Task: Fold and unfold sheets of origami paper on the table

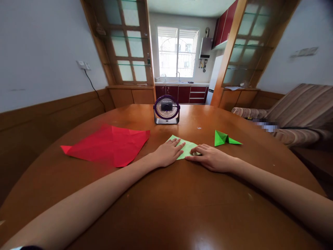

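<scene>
A pale green sheet is being pressed flat on the tabletop beneath both hands, left hand and right hand spread open-palmed, folding judged early, while a finished green piece is lying just beyond the right hand.

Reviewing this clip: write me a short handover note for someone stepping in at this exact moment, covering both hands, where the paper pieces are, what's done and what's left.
Left hand: flat, palm down, pressing the left part of the light green paper sheet.
Right hand: flat on the sheet's right side, fingers pointing left.
Sheet lies on the round brown wooden table, in front of the small purple desk fan.
Done: a bright green folded paper figure sits to the right.
Left: the light green sheet is only partly folded; the creased red paper sheet lies opened out at left, untouched.
</scene>
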The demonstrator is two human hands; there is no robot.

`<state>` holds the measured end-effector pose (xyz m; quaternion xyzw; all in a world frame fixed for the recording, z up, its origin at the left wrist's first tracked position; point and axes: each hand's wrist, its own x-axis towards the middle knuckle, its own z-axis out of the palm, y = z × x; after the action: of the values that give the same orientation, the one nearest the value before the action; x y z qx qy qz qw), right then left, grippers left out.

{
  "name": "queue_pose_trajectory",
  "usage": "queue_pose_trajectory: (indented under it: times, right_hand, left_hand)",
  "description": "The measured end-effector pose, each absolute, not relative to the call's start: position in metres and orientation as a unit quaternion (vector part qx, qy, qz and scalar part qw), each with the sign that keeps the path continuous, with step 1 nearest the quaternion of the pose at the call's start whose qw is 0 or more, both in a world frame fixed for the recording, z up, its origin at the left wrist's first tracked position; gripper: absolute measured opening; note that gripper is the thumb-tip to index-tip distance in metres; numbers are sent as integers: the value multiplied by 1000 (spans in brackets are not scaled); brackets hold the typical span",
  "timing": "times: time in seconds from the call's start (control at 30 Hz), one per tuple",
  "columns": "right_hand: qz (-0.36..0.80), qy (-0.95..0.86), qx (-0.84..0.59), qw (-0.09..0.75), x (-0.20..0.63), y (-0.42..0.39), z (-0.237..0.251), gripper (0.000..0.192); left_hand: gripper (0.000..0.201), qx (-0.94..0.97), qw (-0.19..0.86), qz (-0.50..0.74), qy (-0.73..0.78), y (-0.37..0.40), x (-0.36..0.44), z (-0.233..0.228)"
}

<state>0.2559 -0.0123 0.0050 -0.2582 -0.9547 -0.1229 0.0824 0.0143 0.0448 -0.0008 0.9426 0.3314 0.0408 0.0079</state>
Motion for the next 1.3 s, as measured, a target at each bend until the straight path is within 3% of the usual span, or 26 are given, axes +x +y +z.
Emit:
queue_pose_trajectory:
  times: [0.33, 0.73, 1.3]
  right_hand:
    - [-79, -953, -278, 89, 245, -13, 12, 44]
    - [22, -956, -281, 87, 280, -12, 38, 33]
    - [54, -929, -364, 30, 311, -7, 54, 23]
  left_hand:
    - [73, 949, 65, 7, 310, 54, 7, -5]
    - [70, 947, 64, 21, 313, 50, 6, -3]
    - [74, 945, 72, 19, 319, 48, 7, -2]
